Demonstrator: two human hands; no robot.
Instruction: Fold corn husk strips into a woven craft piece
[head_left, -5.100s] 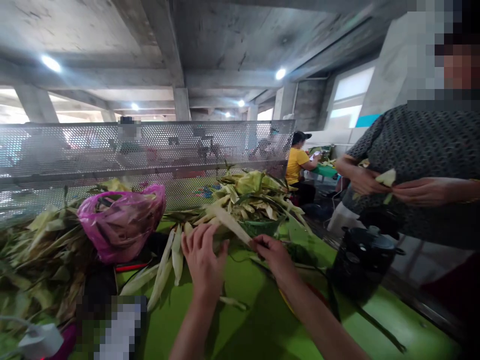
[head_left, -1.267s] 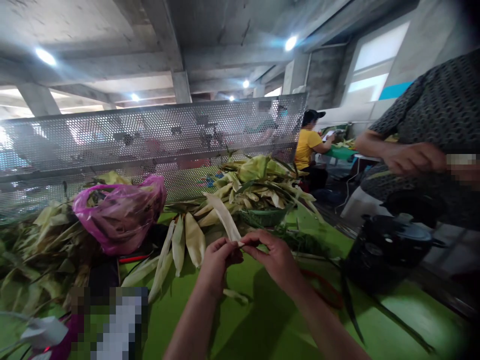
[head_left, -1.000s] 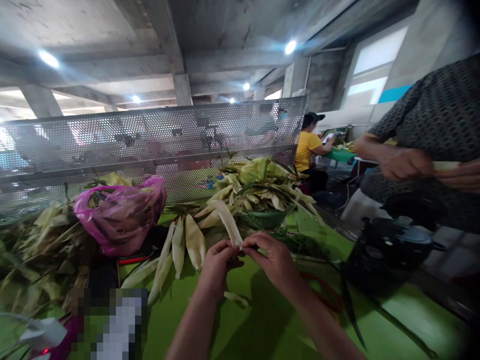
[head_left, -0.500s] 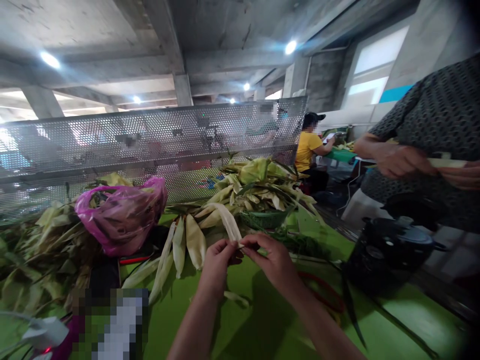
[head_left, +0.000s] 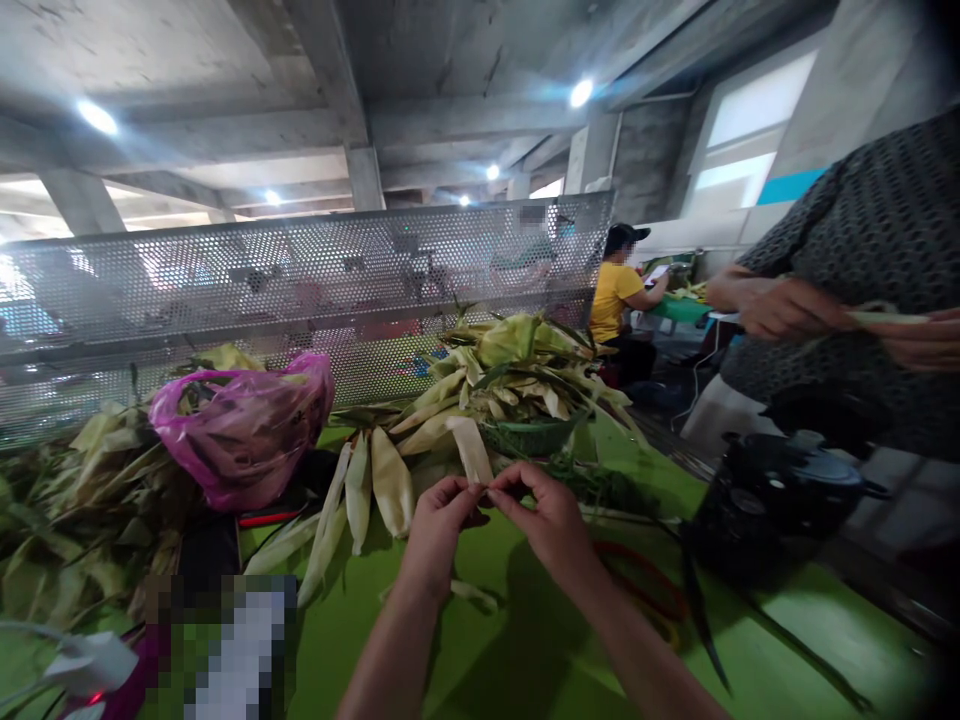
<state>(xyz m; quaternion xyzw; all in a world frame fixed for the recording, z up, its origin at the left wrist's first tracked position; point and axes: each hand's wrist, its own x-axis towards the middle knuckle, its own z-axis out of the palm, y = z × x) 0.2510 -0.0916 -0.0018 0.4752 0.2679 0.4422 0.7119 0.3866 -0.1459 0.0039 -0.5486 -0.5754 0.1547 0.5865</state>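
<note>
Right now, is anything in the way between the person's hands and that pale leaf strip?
Nothing visible is. The left hand and right hand both pinch the lower end of the pale leaf strip between their fingers, above the green table.

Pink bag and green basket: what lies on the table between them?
Head view: pale husks lie side by side on the table there; left hand and right hand pinch a husk strip nearer the basket.
</note>
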